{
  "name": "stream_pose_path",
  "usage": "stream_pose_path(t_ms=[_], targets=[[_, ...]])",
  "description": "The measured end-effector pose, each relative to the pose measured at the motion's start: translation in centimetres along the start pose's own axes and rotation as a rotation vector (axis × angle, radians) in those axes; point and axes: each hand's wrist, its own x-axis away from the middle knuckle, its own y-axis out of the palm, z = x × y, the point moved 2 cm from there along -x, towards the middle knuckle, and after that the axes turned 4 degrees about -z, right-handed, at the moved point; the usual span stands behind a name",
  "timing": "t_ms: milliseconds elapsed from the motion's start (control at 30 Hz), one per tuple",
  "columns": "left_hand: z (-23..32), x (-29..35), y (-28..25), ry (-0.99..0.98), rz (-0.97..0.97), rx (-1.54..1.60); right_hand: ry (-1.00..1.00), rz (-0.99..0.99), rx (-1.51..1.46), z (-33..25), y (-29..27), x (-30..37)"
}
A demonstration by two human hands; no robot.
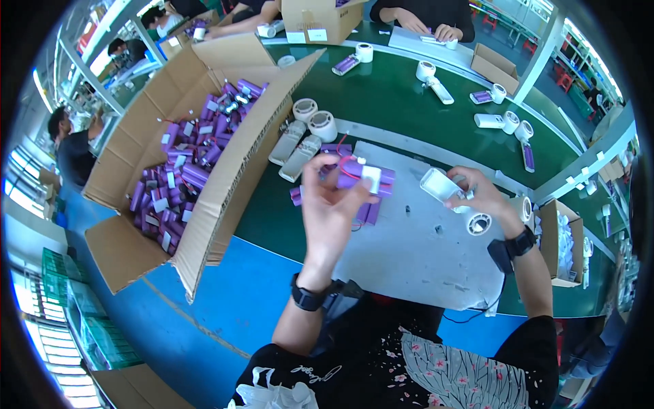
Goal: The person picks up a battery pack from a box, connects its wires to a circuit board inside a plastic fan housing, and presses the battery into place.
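Note:
My left hand [323, 215] grips a purple battery pack [383, 178] with a white label and a red wire. It is held above more purple battery packs [368, 213] lying at the left side of a grey work mat [415, 262]. Over the mat's right part, my right hand [482, 194] has its fingers closed around a white plastic housing [439, 185], hollow side up. Just below that hand is a round white fan head [478, 223]; whether it is joined to the housing I cannot tell. Another round white part [523, 208] sits beside my right wrist.
A large open carton [235, 174] full of purple battery packs stands at the left. White fan housings [300, 158] lie between it and the mat. Assembled pieces rest along the green conveyor belt [388, 95]. At the right is a small carton [574, 255] of white parts. Co-workers sit opposite.

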Motion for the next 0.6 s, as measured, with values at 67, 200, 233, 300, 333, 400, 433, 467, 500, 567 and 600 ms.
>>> stream_pose_path(t_ms=[67, 200, 233, 300, 333, 400, 433, 467, 500, 567, 600], targets=[[-1.4, 0.0, 1.3, -0.038, -0.052, -0.069, -0.035, 0.082, -0.077, 1.0, 0.6, 0.7], [-4.1, 0.2, 2.4, -0.213, -0.124, -0.07, -0.036, 0.108, -0.135, 2.3, -0.2, 0.4], [-4.8, 0.1, 2.8, -0.286, -0.145, -0.03, 0.016, -0.003, -0.039, 2.4, -0.9, 0.1], [-5.7, -0.6, 3.8, -0.221, -0.174, -0.105, 0.062, -0.1, 0.053, 2.2, -1.5, -0.5], [-6.0, -1.0, 4.3, -0.16, -0.188, -0.168, 0.061, -0.23, 0.136, 1.3, -1.2, -1.2], [-7.2, -1.4, 5.2, -0.106, -0.211, -0.241, 0.065, -0.494, 0.293, -0.2, -0.2, -2.1], [-7.7, -1.2, 5.3, -0.165, -0.22, -0.219, 0.062, -0.488, 0.289, -1.0, 0.3, -2.2], [-8.3, -1.3, 5.4, -0.221, -0.229, -0.197, 0.086, -0.49, 0.395, -1.6, 0.7, -2.4], [-9.1, -1.3, 5.5, -0.279, -0.238, -0.174, 0.114, -0.492, 0.501, -2.1, 1.1, -2.5], [-11.4, -0.9, 5.1, -0.26, -0.282, -0.249, 0.146, -0.486, 0.603, -2.1, 0.9, -2.5], [-12.5, -0.7, 4.8, -0.24, -0.319, -0.32, 0.138, -0.475, 0.517, -1.9, 0.3, -2.4]])
